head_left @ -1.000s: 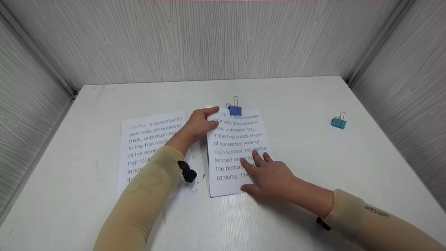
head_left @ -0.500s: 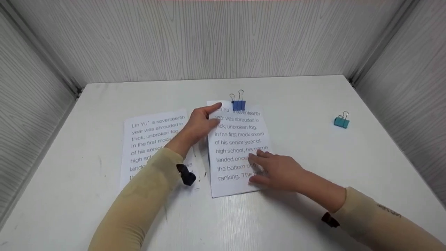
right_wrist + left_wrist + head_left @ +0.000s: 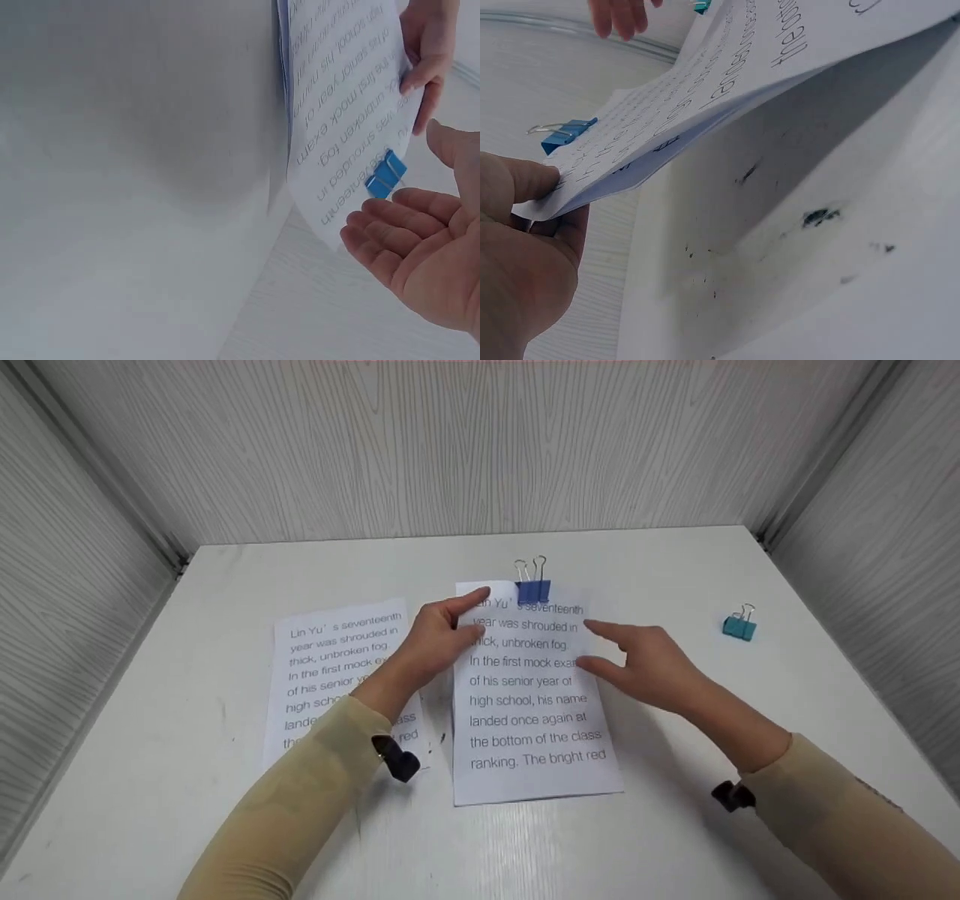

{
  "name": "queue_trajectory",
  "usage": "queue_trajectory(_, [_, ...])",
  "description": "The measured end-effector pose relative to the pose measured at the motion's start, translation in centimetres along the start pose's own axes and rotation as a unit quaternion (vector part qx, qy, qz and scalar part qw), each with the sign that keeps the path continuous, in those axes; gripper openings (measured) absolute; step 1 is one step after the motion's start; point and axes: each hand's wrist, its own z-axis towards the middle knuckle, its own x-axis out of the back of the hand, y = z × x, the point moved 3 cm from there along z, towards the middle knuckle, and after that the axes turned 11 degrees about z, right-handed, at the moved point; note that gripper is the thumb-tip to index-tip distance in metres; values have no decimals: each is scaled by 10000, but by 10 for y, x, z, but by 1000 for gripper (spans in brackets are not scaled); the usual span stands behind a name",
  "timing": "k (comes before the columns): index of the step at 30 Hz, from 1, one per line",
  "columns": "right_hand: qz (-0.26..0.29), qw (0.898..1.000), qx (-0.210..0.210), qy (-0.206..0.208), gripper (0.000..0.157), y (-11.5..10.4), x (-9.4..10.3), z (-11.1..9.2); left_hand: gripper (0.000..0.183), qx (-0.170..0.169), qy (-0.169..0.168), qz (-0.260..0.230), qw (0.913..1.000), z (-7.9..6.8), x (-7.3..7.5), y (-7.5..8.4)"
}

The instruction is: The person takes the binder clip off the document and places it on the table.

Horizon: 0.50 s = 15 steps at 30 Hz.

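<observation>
My left hand pinches the upper left corner of a stack of printed paper. In the left wrist view the thumb lies on top of the sheets, fingers beneath, and the stack is raised off the table at that side. A blue binder clip grips the top edge, both wire handles standing up; the right wrist view shows this clip too. Beside the upper right edge is my right hand, fingers extended and palm showing in the right wrist view. Whether its fingertips touch the paper is unclear.
Left of the stack, another set of printed sheets lies flat, partly under the left forearm. A teal binder clip sits at the table's right. Grey wood-grain panels enclose the back and sides.
My right hand has slid up from the sheet's lower right and come off the text to the upper right edge. The left hand keeps its grip; clip and stack have shifted slightly right.
</observation>
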Motion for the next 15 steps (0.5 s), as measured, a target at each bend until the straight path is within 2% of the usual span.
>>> queue_trajectory(4, [189, 9990, 192, 365, 67, 3, 18, 12, 60, -103, -33, -150, 9998, -6, 0, 4])
queue_trajectory(8, [398, 9972, 209, 596, 69, 2, 32, 23, 59, -180, -58, -300, 9994, -10, 2, 8])
queue_trajectory(15, [1176, 9922, 105, 395, 65, 3, 50, 45, 59, -261, -185, -581, 9978, -17, -3, 10])
